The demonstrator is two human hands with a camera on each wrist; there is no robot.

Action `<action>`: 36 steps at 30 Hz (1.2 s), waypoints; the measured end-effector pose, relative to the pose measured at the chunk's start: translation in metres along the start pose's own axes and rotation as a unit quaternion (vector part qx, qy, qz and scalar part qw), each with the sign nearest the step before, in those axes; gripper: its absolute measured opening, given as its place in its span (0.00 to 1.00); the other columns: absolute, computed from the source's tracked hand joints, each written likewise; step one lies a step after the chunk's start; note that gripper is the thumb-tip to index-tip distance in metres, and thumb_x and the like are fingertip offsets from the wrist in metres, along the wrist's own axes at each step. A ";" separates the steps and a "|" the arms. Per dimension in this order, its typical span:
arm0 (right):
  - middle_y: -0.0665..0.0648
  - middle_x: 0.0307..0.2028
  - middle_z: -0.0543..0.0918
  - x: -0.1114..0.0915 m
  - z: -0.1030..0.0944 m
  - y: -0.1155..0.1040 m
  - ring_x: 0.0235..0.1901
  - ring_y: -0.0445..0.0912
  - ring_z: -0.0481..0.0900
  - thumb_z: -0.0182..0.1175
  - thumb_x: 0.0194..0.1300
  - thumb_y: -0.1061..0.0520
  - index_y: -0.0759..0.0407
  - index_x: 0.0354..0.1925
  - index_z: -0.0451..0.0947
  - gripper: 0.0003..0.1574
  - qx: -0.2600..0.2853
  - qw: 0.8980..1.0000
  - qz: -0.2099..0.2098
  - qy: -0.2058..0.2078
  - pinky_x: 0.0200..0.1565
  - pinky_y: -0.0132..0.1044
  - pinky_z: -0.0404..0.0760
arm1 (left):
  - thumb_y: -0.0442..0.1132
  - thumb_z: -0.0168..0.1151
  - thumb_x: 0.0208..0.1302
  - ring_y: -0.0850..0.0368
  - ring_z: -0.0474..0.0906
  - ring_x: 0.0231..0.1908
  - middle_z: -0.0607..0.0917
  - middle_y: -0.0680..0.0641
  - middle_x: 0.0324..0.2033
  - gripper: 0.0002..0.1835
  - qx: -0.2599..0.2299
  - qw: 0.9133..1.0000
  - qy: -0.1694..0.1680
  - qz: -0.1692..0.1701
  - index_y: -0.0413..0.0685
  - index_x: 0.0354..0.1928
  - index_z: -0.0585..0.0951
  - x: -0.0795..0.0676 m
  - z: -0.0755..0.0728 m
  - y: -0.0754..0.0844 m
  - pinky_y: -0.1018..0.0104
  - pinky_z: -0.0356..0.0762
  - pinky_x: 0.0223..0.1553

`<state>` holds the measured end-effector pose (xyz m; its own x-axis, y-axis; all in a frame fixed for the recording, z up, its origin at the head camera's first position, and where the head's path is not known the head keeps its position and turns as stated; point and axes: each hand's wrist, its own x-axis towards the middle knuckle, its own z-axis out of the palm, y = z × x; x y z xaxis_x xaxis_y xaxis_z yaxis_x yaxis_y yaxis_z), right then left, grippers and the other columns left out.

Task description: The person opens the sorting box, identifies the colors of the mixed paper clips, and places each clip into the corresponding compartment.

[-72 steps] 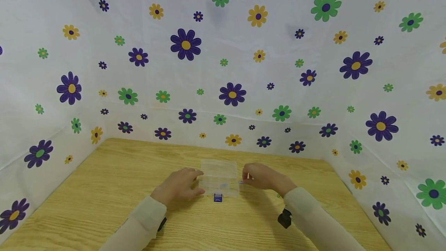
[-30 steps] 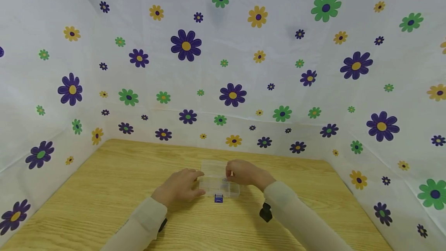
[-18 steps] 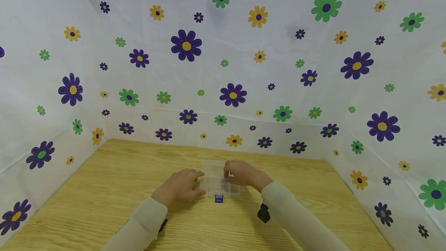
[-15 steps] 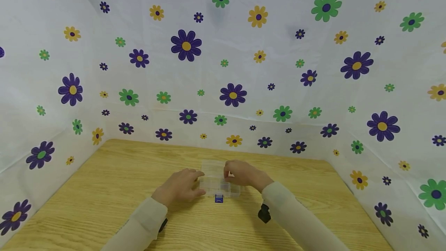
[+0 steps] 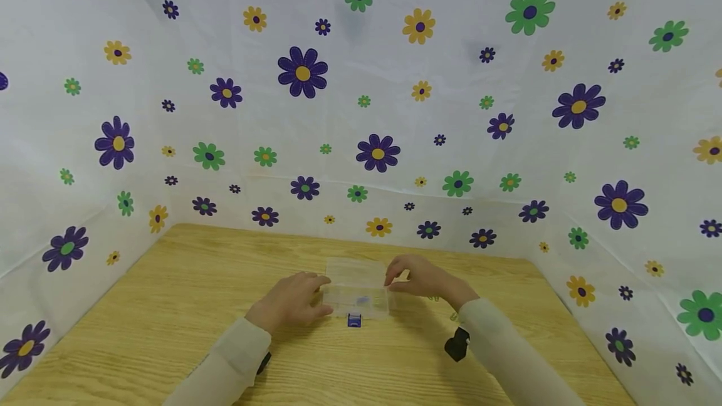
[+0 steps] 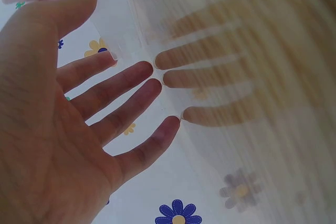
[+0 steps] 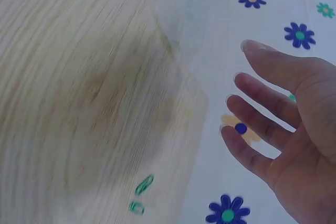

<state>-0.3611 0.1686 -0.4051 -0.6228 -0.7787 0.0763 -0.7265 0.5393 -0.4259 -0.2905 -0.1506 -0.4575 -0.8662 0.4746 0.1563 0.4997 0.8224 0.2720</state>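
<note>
A clear plastic box with compartments and a purple-blue latch lies on the table, its clear lid tipped back. A small bluish item shows inside it. My left hand is at the box's left side, thumb near the front corner; its fingers spread nearly straight in the left wrist view. At the right side of the box is my right hand, its fingers loosely bent with nothing between them. Several small green paper clips lie on the table below this hand.
The wood-grain table reaches back to a white sheet printed with flowers, which closes off the back and both sides.
My right hand first carried a small bluish thing from the right over to the box, then came back to the box's right side with its fingers free. The left hand has stayed in place.
</note>
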 end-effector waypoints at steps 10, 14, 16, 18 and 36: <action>0.58 0.45 0.88 -0.053 -0.013 0.023 0.46 0.49 0.84 0.67 0.69 0.58 0.60 0.41 0.90 0.07 0.033 0.999 0.029 0.024 0.41 0.33 0.84 | 0.57 0.66 0.69 0.39 0.81 0.60 0.84 0.39 0.60 0.33 -0.004 1.000 -0.001 -0.003 0.41 0.66 0.78 -0.001 -0.002 0.002 0.41 0.80 0.62; 0.63 0.46 0.87 -0.076 -0.014 0.034 0.46 0.50 0.84 0.67 0.69 0.59 0.62 0.40 0.89 0.07 0.058 0.997 0.029 0.029 0.39 0.35 0.86 | 0.57 0.65 0.69 0.40 0.81 0.61 0.84 0.40 0.61 0.33 -0.004 1.000 -0.002 -0.005 0.42 0.67 0.78 -0.001 -0.001 0.002 0.42 0.79 0.63; 0.65 0.46 0.87 -0.086 -0.014 0.041 0.46 0.51 0.84 0.67 0.69 0.59 0.63 0.41 0.89 0.08 0.070 0.996 0.036 0.035 0.40 0.35 0.86 | 0.57 0.65 0.69 0.40 0.81 0.61 0.84 0.40 0.61 0.33 -0.005 1.000 -0.002 -0.006 0.43 0.67 0.78 -0.002 0.000 0.003 0.42 0.79 0.63; 0.65 0.47 0.87 -0.096 -0.014 0.049 0.47 0.51 0.83 0.68 0.69 0.58 0.61 0.41 0.89 0.08 0.072 0.995 0.047 0.045 0.40 0.34 0.87 | 0.58 0.65 0.69 0.40 0.81 0.61 0.84 0.40 0.61 0.33 -0.006 1.000 -0.002 -0.007 0.43 0.67 0.78 -0.002 0.000 0.003 0.42 0.79 0.63; 0.68 0.47 0.84 -0.142 -0.006 0.087 0.48 0.43 0.80 0.70 0.66 0.60 0.62 0.36 0.88 0.05 0.072 0.991 0.074 0.079 0.46 0.42 0.86 | 0.57 0.66 0.69 0.39 0.81 0.60 0.84 0.39 0.60 0.33 0.002 1.000 0.002 -0.001 0.41 0.67 0.78 -0.002 0.001 0.004 0.42 0.79 0.63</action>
<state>-0.3377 0.3275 -0.4469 -0.7657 -0.6278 0.1395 -0.5819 0.5839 -0.5661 -0.2866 -0.1481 -0.4574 -0.8672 0.4714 0.1603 0.4979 0.8245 0.2689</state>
